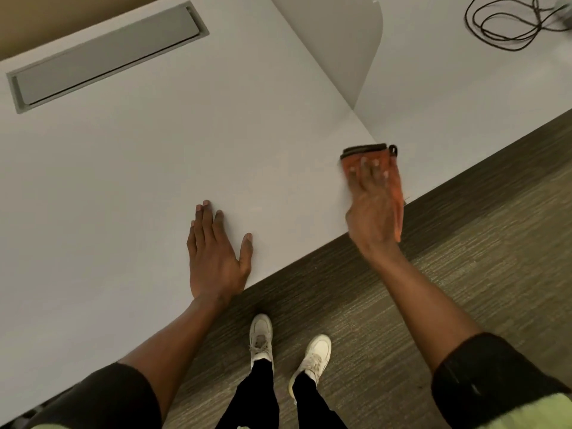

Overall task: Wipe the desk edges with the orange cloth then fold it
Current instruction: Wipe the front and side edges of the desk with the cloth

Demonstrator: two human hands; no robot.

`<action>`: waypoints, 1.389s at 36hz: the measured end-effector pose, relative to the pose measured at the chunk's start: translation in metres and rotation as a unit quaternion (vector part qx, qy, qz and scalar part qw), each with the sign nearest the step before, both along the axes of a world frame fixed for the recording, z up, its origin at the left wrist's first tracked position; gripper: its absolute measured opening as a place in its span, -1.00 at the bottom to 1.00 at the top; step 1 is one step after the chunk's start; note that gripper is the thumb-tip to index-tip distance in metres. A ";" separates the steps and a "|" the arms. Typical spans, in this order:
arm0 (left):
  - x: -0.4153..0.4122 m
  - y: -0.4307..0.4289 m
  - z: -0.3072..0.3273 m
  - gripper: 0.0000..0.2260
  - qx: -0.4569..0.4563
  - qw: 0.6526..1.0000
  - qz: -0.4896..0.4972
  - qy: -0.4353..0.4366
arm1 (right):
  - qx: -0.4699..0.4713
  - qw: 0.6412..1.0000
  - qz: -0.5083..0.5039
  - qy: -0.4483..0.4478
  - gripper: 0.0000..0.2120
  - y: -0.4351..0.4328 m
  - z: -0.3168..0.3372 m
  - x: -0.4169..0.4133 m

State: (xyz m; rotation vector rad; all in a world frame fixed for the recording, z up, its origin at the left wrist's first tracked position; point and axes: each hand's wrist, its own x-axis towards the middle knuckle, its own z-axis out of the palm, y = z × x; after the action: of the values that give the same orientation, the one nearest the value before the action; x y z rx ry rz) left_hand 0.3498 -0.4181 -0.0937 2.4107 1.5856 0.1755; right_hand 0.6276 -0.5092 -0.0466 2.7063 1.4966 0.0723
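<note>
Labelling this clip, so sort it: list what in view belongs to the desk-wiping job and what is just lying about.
Job: orange cloth, at the front edge of the desk; right hand, pressing flat on the cloth; left hand, resting flat on the desk.

Lying about: black cable, grey hatch, divider panel.

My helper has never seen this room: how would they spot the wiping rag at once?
Follow the near edge of the large white desk, beside the brown carpet, to its right-hand corner. There an orange cloth with a dark trimmed end lies under the flat fingers of the right hand. It is the only bright colour on the pale top.
</note>
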 end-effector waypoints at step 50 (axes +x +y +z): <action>0.001 0.004 -0.004 -0.27 -0.014 1.000 -0.010 0.020 | 0.083 0.985 -0.105 0.107 -0.27 0.056 -0.015 -0.059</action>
State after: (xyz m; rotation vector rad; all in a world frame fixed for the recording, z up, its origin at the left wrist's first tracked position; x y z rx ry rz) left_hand 0.3509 -0.4143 -0.0973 2.4224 1.5701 0.1016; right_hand 0.5686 -0.4527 -0.0616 3.0759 1.2936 -0.1114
